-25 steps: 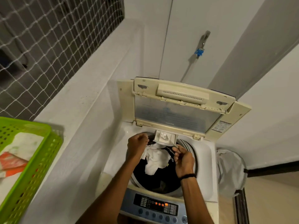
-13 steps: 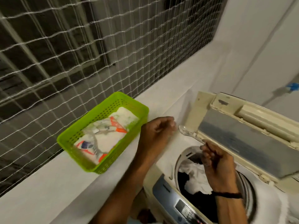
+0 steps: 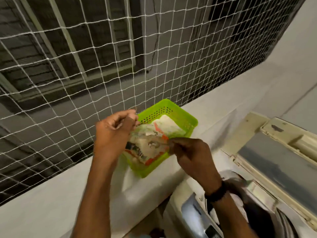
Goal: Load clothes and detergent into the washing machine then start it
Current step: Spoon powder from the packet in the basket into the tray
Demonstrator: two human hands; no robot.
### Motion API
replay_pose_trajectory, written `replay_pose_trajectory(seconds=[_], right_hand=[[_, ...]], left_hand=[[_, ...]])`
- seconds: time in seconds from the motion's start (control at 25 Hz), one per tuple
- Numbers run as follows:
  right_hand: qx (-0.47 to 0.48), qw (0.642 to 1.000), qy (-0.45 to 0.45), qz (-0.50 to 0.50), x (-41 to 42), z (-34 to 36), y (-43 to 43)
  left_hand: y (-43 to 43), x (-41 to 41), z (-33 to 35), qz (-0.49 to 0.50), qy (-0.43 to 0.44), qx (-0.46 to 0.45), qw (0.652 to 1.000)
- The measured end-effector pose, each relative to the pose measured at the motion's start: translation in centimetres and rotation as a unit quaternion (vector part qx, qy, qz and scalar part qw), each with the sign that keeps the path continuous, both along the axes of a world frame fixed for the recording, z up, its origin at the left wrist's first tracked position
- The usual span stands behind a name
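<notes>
A green plastic basket point(image 3: 182, 116) stands on the white ledge and holds a white and orange detergent bag point(image 3: 167, 125). My left hand point(image 3: 113, 134) is over the basket's left side, fingers curled and seemingly pinching the bag's upper edge. My right hand point(image 3: 190, 155) pinches the handle of a clear plastic scoop point(image 3: 152, 144), whose bowl hovers over the bag. The washing machine point(image 3: 193, 212) sits at the lower right with its lid point(image 3: 274, 160) raised. Dark clothes point(image 3: 257, 213) show in the drum, partly behind my right wrist.
A white rope net point(image 3: 103, 66) covers the opening above the ledge point(image 3: 42, 194), right behind the basket. A white wall point(image 3: 283, 74) rises at the right behind the machine lid. The view is motion-blurred.
The view has swung left from the drum to the basket. Both hands moved from the machine to over the basket; my right hand carried the clear scoop there.
</notes>
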State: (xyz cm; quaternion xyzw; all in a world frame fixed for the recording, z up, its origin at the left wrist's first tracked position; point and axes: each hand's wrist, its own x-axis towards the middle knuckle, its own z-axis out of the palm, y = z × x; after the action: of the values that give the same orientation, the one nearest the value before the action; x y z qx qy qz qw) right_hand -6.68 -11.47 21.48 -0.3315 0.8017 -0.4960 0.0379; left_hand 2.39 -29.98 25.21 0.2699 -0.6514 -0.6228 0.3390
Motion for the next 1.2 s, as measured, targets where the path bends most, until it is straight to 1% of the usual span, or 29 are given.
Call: replay_pose_trajectory(seconds=[0.04,0.08,0.12,0.16,0.2,0.28,0.36,0.44,0.56,0.68,0.76,0.92,1.04,1.2], right_hand=[[0.039,0.994,0.099,-0.008,0.4,-0.4,-0.9],[0.069,0.981,0.178,-0.023,0.7,-0.6,-1.6],[0.094,0.968,0.231,-0.041,0.8,-0.7,-2.2],[0.118,0.956,0.261,-0.057,0.7,-0.7,-2.8],[0.142,0.949,0.273,-0.072,0.4,-0.9,-3.3],[0.182,0.941,0.268,-0.096,-0.2,-1.3,-4.3],[0.2,0.938,0.266,-0.095,-0.5,-1.7,-5.0],[0.193,0.945,0.256,-0.071,-0.2,-1.6,-5.1],[0.14,0.96,0.234,-0.069,-0.1,-0.8,-4.2],[0.154,0.957,0.233,-0.077,-0.4,-0.4,-4.3],[0.178,0.96,0.202,-0.078,-1.0,-0.5,-4.6],[0.19,0.976,0.084,-0.071,-2.2,0.3,-4.3],[0.207,0.975,0.052,-0.063,-1.9,1.0,-4.5],[0.259,0.964,0.029,-0.05,-1.9,1.0,-5.4]], left_hand=[[-0.4,0.2,-0.5,0.004,-0.01,-0.003,1.0],[-0.7,0.3,-0.8,0.003,-0.02,-0.008,1.0],[-0.9,0.4,-1.1,0.0,-0.03,-0.015,0.999],[-0.9,0.4,-1.3,-0.003,-0.035,-0.016,0.999],[-1.0,0.5,-1.4,-0.005,-0.034,-0.013,0.999],[-0.9,0.6,-1.5,-0.008,-0.033,-0.003,0.999],[-1.0,0.6,-1.6,-0.014,-0.036,-0.005,0.999],[-1.1,0.6,-1.7,-0.02,-0.04,-0.011,0.999],[-1.2,0.6,-1.9,-0.022,-0.05,-0.009,0.998],[-1.2,0.5,-2.1,-0.02,-0.056,-0.01,0.998],[-1.1,0.5,-2.2,-0.026,-0.056,-0.012,0.998],[-1.2,0.7,-2.5,-0.024,-0.053,-0.012,0.998],[-1.4,0.9,-3.1,-0.017,-0.063,-0.047,0.997],[-1.4,1.1,-3.6,-0.01,-0.082,-0.081,0.993]])
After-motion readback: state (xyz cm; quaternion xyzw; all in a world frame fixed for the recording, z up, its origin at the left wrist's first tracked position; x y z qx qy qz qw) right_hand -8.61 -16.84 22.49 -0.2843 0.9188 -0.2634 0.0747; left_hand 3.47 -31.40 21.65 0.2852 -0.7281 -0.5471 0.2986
